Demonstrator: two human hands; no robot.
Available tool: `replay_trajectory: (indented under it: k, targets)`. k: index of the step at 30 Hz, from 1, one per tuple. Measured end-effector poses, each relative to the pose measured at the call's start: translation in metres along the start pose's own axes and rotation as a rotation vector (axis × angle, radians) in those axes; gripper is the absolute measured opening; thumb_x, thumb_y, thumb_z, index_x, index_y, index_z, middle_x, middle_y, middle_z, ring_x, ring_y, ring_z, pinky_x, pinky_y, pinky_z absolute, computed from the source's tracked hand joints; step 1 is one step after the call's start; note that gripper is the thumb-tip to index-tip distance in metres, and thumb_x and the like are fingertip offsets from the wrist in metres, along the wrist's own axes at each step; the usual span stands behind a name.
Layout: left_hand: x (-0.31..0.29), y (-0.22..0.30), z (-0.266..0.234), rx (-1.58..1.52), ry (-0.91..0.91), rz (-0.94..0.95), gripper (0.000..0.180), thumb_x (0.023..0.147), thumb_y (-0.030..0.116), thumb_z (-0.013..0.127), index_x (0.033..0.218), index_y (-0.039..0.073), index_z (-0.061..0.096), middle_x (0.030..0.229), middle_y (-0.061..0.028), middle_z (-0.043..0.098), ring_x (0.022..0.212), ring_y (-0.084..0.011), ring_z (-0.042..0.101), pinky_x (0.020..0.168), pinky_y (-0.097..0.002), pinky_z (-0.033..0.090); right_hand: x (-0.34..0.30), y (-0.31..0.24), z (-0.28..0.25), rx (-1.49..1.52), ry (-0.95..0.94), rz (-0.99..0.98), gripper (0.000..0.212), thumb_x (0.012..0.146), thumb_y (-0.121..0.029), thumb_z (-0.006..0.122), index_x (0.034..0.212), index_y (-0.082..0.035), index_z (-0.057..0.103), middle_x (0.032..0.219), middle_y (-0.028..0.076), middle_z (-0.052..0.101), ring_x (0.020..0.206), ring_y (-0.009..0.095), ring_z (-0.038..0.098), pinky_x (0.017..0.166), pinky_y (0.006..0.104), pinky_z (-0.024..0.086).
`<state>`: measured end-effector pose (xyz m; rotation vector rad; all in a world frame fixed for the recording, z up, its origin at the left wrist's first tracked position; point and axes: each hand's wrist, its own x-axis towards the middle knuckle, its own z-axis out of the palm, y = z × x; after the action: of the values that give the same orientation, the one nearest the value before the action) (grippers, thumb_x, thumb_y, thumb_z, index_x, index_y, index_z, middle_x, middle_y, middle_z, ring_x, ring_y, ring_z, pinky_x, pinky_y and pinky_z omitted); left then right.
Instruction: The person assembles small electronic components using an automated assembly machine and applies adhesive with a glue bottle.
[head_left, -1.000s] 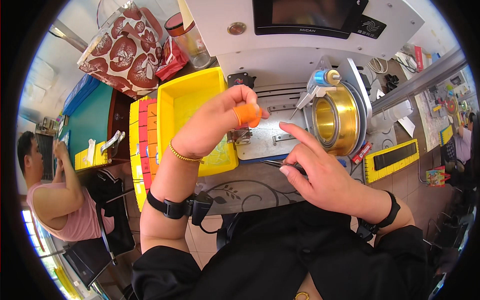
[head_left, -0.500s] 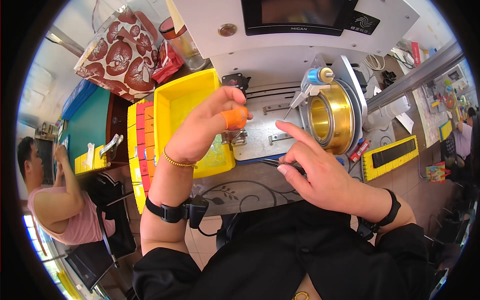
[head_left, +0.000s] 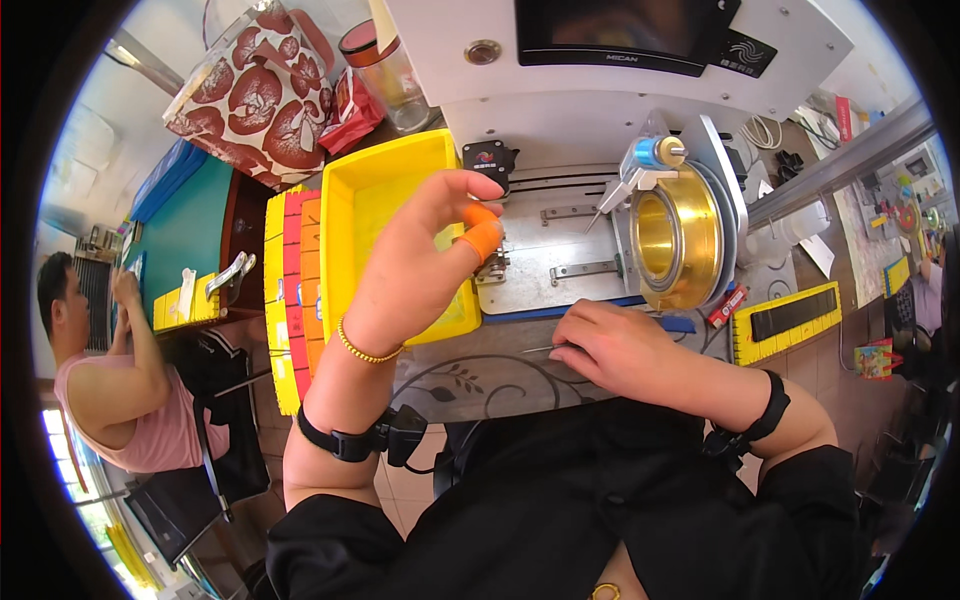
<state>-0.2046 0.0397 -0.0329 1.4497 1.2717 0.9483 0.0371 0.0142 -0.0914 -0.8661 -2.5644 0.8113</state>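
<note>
My left hand hovers over the right side of a yellow plastic bin, with orange finger covers on it. Its thumb and index finger are bent and apart, beside a small metal clamp on the machine's metal plate; nothing shows between them. Low at the table's front, my right hand is closed around slim tweezers, whose thin tip points left. Most of the tweezers is hidden by the fingers. A large gold-coloured reel stands on the machine, behind and right of that hand.
A white machine with a dark screen rises at the back. Its angled needle-like nozzle hangs over the plate. Yellow, red and orange strips lie left of the bin. Another person sits at far left.
My right hand has dropped toward the table's front edge and drawn in its outstretched index finger, tweezers still held. My left hand has moved slightly right, with thumb and index finger still apart.
</note>
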Motion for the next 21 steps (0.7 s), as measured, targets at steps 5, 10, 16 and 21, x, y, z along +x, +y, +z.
replay_trajectory:
  k: [5, 10, 16, 21]
  targets:
    - [-0.003, -0.001, 0.001, -0.051, 0.038, -0.024, 0.028, 0.090, 0.004, 0.060, 0.117, 0.004, 0.053, 0.104, -0.0050, 0.061, 0.093, -0.0091, 0.056, 0.084, -0.0235, 0.045, 0.022, -0.022, -0.019, 0.014, 0.280, -0.206, 0.018, 0.080, -0.015, 0.073, 0.092, -0.008, 0.062, 0.086, 0.007, 0.056, 0.070, 0.026, 0.059, 0.060, 0.0343, 0.049]
    - [-0.003, -0.007, 0.002, -0.178, 0.048, -0.047, 0.029, 0.090, 0.003, 0.059, 0.117, 0.003, 0.053, 0.104, -0.0053, 0.061, 0.092, -0.0091, 0.056, 0.084, -0.0238, 0.046, 0.054, -0.037, -0.035, -0.291, 0.499, -0.125, 0.021, 0.076, -0.013, 0.074, 0.088, -0.007, 0.059, 0.082, 0.007, 0.051, 0.071, 0.024, 0.057, 0.059, 0.0338, 0.047]
    - [-0.001, -0.007, 0.001, -0.259, 0.009, -0.071, 0.031, 0.089, 0.005, 0.059, 0.119, 0.002, 0.052, 0.101, -0.0049, 0.060, 0.093, -0.0100, 0.056, 0.085, -0.0244, 0.046, 0.069, -0.038, -0.031, -0.202, 0.507, -0.088, 0.018, 0.077, -0.011, 0.073, 0.088, -0.006, 0.060, 0.081, 0.007, 0.052, 0.069, 0.024, 0.059, 0.057, 0.0348, 0.047]
    - [-0.001, -0.009, 0.001, -0.275, -0.009, -0.076, 0.031, 0.089, 0.006, 0.058, 0.119, 0.003, 0.052, 0.099, -0.0033, 0.059, 0.092, -0.0092, 0.055, 0.084, -0.0242, 0.044, 0.068, -0.034, -0.029, -0.087, 0.533, -0.092, 0.014, 0.077, -0.008, 0.072, 0.085, -0.007, 0.061, 0.078, 0.007, 0.053, 0.068, 0.024, 0.059, 0.058, 0.0355, 0.048]
